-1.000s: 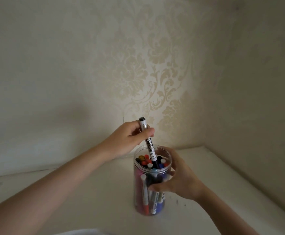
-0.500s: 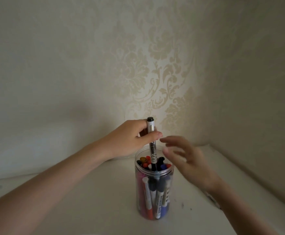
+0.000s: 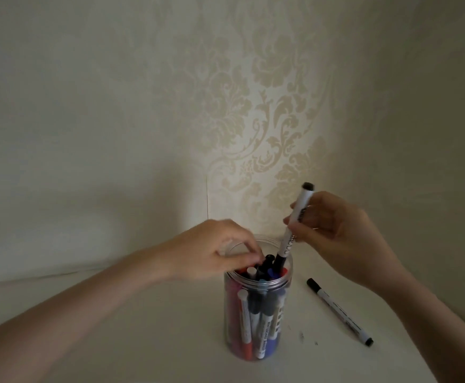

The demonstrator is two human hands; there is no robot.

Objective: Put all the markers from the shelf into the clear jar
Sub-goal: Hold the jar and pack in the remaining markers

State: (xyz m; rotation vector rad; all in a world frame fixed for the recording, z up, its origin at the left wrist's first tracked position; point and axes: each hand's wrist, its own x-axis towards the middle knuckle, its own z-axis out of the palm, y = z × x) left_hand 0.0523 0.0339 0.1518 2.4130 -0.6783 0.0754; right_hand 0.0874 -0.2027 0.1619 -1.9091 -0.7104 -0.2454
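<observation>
Standing upright on the white shelf (image 3: 143, 341), the clear jar (image 3: 256, 313) is seen packed with markers of red, blue and black, their caps crowded at its open mouth. A black-capped white marker (image 3: 295, 225) is pinched between the thumb and fingers of the right hand (image 3: 333, 233) and is held tilted, its lower dark end lowered into the jar mouth among the other caps. The left hand (image 3: 212, 252) is placed over the near left rim, its fingertips (image 3: 249, 259) curled down onto the marker tops; whether one of them is actually gripped cannot be told. A second black-capped marker (image 3: 339, 312) is left lying flat on the shelf, to the right of the jar and apart from it. Patterned wallpaper (image 3: 267, 120) is seen behind.
</observation>
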